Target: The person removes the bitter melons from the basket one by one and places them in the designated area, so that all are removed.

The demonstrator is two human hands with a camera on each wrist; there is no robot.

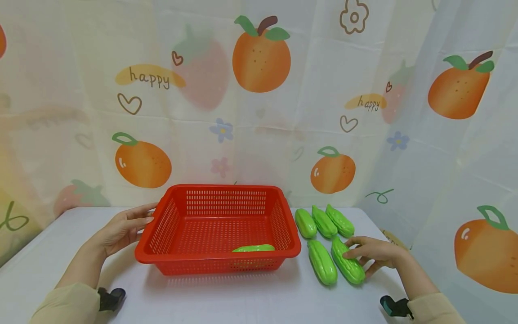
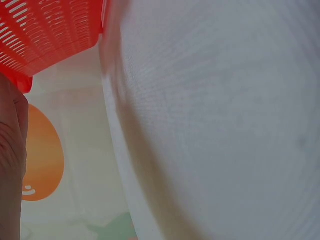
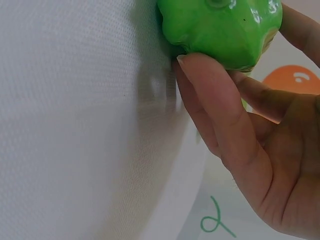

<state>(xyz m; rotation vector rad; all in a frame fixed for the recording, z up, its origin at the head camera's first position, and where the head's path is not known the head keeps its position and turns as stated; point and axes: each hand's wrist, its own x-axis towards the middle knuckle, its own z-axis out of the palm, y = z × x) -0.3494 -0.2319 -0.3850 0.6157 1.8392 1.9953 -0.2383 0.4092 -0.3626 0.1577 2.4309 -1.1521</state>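
Note:
A red plastic basket (image 1: 226,257) with slotted walls stands on the white table, and a green bitter melon (image 1: 255,248) lies inside it, partly hidden by the front rim. At its left side, my left hand (image 1: 123,229) touches the outer rim with fingers extended; some fingertips are hidden. To the right of the basket, my right hand (image 1: 372,253) grips another glossy green bitter melon (image 1: 349,263) with thumb and fingers at its sides. Up close in the right wrist view, fingers (image 3: 220,105) lie against that bitter melon's (image 3: 220,30) rounded end, near the tabletop.
Several more bitter melons lie right of the basket: one (image 1: 322,263) beside the gripped one and a row (image 1: 323,221) behind. A curtain (image 1: 259,117) printed with oranges hangs behind and to the right of the white table (image 1: 226,301).

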